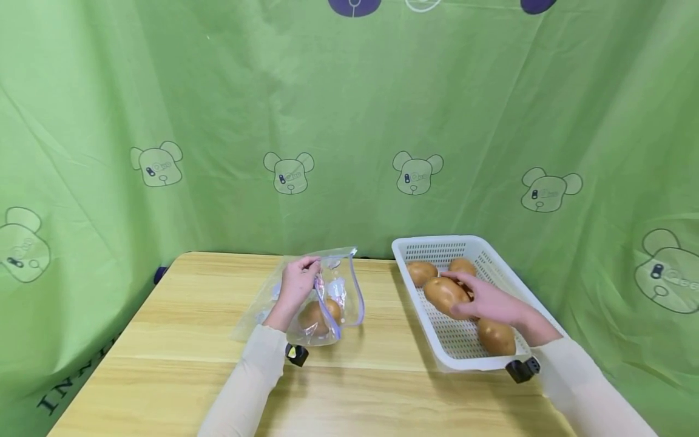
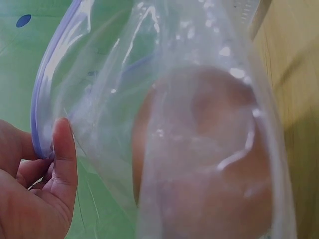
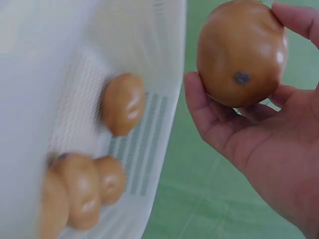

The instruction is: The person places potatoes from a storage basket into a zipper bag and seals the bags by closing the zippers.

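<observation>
My left hand (image 1: 297,282) pinches the rim of a clear zip bag (image 1: 349,291) with a purple seal, thumb and fingers together on the edge. Inside the bag lies a brown potato (image 1: 315,317), blurred behind the plastic in the left wrist view, where the left hand (image 2: 45,184) is at the lower left. Over the white basket, my right hand (image 1: 491,300) grips a smooth potato (image 1: 446,295) between thumb and fingers. This potato (image 3: 241,55) has a dark spot at one end. Several other potatoes rest in the basket, including one potato (image 1: 496,337) near its front corner.
The white slotted basket (image 1: 423,328) stands at the right of the wooden table (image 1: 180,321). Behind the table hangs a green curtain (image 1: 349,212) with printed bear heads. The basket's raised walls lie between the bag and the loose potatoes.
</observation>
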Action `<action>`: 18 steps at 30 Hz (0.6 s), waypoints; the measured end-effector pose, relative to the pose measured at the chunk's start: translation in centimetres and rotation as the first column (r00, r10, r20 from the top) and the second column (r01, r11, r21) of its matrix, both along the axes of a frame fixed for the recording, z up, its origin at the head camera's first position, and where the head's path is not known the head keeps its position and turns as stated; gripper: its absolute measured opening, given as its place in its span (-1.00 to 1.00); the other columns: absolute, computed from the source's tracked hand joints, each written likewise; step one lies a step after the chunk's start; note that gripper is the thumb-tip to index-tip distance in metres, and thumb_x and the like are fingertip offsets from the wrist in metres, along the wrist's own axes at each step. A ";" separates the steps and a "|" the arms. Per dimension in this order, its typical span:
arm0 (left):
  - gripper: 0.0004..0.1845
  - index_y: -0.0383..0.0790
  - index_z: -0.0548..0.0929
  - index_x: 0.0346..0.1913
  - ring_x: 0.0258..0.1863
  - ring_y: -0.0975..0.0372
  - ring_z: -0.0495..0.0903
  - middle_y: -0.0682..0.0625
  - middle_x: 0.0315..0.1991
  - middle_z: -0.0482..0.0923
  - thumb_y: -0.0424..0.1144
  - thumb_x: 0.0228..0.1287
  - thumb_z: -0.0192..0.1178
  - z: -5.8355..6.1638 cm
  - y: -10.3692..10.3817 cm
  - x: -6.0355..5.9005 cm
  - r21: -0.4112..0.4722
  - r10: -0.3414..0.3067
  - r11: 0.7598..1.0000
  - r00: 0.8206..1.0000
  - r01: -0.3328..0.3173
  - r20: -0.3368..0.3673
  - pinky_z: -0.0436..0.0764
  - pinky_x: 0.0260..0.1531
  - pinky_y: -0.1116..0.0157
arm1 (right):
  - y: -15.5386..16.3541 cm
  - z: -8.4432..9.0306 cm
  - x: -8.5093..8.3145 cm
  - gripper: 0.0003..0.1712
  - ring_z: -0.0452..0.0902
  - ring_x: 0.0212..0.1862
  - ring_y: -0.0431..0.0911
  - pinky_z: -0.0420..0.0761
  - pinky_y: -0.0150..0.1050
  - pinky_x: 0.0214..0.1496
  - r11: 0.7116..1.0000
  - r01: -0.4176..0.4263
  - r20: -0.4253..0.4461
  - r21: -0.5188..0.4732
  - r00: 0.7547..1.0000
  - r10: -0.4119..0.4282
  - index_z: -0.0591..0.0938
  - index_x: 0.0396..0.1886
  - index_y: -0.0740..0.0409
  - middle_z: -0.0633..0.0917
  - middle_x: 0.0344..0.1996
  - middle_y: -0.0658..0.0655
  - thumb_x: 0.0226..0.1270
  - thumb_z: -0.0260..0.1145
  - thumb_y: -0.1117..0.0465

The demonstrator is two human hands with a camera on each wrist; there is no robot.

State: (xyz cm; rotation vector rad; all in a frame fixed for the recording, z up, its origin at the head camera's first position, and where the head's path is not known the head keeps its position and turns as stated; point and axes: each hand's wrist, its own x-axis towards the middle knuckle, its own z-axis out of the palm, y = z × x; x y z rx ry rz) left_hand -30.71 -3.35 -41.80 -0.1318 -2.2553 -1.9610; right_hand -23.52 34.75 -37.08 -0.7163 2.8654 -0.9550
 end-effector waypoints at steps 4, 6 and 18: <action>-0.74 -0.33 0.64 0.00 -0.54 0.27 0.50 -0.15 -0.36 0.59 -0.35 0.32 0.09 0.0 0.0 0.1 0.006 0.000 1.000 1.000 0.000 -0.001 0.60 -0.55 0.42 | -2.0 0.8 -0.2 -0.15 0.43 0.05 0.11 0.45 0.01 0.06 1.000 -0.009 -0.010 0.010 1.000 0.009 0.26 0.37 0.20 0.43 0.14 0.33 0.11 0.40 0.12; -0.74 -0.34 0.64 0.00 -0.55 0.27 0.50 -0.16 -0.35 0.59 -0.35 0.33 0.09 0.0 0.0 0.1 0.006 0.000 1.000 1.000 0.000 -0.002 0.58 -0.57 0.43 | -3.1 1.1 -0.4 -0.15 0.42 0.06 0.09 0.42 0.01 0.09 1.000 -0.018 0.005 -0.012 1.000 0.018 0.26 0.38 0.14 0.45 0.14 0.28 0.10 0.41 0.13; -0.73 -0.33 0.64 0.01 -0.57 0.29 0.49 -0.22 -0.33 0.59 -0.34 0.33 0.08 -0.1 -0.1 0.3 0.021 -0.002 1.000 1.000 0.002 0.008 0.58 -0.57 0.43 | -8.6 1.5 -2.0 -0.11 0.40 0.10 0.12 0.48 -0.05 0.11 0.986 -0.111 0.074 -0.126 0.990 0.121 0.21 0.38 0.28 0.45 0.12 0.31 0.11 0.41 0.16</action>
